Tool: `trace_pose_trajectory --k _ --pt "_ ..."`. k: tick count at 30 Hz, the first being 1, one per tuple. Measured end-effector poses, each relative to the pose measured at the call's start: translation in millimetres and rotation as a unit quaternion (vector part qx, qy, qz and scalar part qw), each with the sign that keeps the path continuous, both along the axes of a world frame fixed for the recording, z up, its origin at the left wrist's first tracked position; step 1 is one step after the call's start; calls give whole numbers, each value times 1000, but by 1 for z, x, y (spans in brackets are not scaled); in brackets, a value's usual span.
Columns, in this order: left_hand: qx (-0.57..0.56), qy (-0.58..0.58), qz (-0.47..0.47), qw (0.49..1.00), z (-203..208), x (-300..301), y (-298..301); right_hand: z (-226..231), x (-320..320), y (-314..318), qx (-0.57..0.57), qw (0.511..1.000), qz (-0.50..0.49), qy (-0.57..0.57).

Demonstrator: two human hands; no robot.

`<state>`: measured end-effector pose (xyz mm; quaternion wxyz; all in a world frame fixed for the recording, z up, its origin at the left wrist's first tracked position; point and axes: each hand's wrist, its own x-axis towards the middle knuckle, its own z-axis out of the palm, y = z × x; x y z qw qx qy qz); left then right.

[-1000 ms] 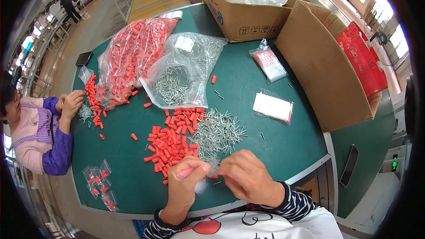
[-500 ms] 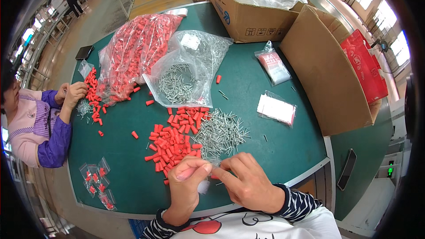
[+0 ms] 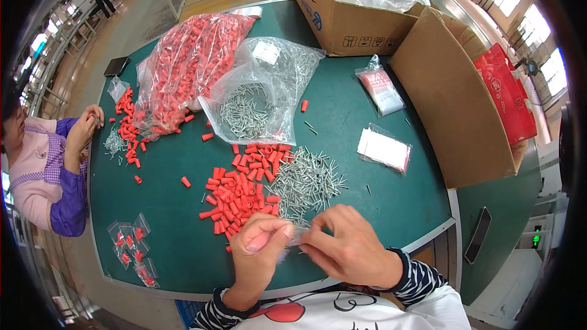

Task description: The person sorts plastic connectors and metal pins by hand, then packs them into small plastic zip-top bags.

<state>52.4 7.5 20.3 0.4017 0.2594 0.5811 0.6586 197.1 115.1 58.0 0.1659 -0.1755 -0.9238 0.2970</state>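
Note:
Both hands are closed on a small clear plastic bag (image 3: 298, 236) near the table's front edge. My left hand (image 3: 262, 249) pinches its left side between thumb and fingers. The fingertips of my right hand (image 3: 350, 249) pinch the other side. What the bag holds, if anything, is hidden by the fingers. Just beyond my hands lies a heap of red cone-shaped plastic caps (image 3: 232, 198). Right beside it, touching, is a pile of silver screws (image 3: 309, 183).
A big bag of red caps (image 3: 189, 67) and an open bag of screws (image 3: 244, 113) lie behind the heaps. Filled small bags (image 3: 131, 244) are at left. Bag packs (image 3: 384, 150) and cardboard boxes (image 3: 452, 98) stand right. A co-worker (image 3: 46, 165) handles parts at left.
My right hand has shifted slightly right, and more of the clear bag shows between my hands. My left hand stays put. The co-worker's hands have lifted off the table toward their body.

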Motion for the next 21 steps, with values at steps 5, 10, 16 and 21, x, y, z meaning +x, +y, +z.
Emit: trace_pose_trajectory --k 5,10,16,21 --pt "21 188 -134 973 10 -17 -4 -1 15 12 24 998 32 50" --pt "31 249 -283 926 15 -28 -9 3 22 14 8 989 125 76" --pt "20 351 -286 891 16 -19 -16 3 24 4 -9 989 143 44" --pt "26 378 -226 897 7 -9 -20 0 22 1 13 991 131 23"
